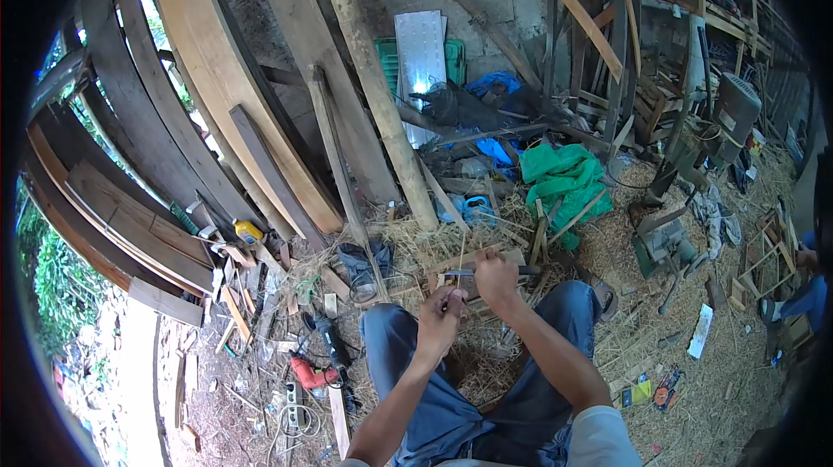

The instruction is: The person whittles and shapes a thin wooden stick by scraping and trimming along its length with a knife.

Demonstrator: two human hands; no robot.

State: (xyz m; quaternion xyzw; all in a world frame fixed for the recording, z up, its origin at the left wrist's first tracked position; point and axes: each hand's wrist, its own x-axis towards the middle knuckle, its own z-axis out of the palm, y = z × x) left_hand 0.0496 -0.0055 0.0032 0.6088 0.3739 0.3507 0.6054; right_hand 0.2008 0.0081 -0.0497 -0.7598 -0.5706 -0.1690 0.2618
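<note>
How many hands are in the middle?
2: the bare left hand, near the left blue-denim knee, and the bare right hand, higher, gripping a long dark bar. None seems hidden there.

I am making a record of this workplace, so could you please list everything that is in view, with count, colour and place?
Long boards: several, brown and grey, leaning left
Round pole: 1, pale brown, leaning, upper centre
Metal panel: at least 1, silver, back wall
Sheeting: 1 heap, green, right of centre
Machinery: count unclear, grey and green, right
Container: 1, yellow, left
Power tools: 2, red and dark, lower left
Packet: 1, yellow, lower right
Scraps and shavings: uncountable, mostly pale, floor
Another person's leg: at least 1, blue, far right
Slim tool: 1, dark, in right hand
Legs: 2, blue trousers, lower centre
Left hand: 1, bare, centre
Right hand: 1, bare, centre
</note>
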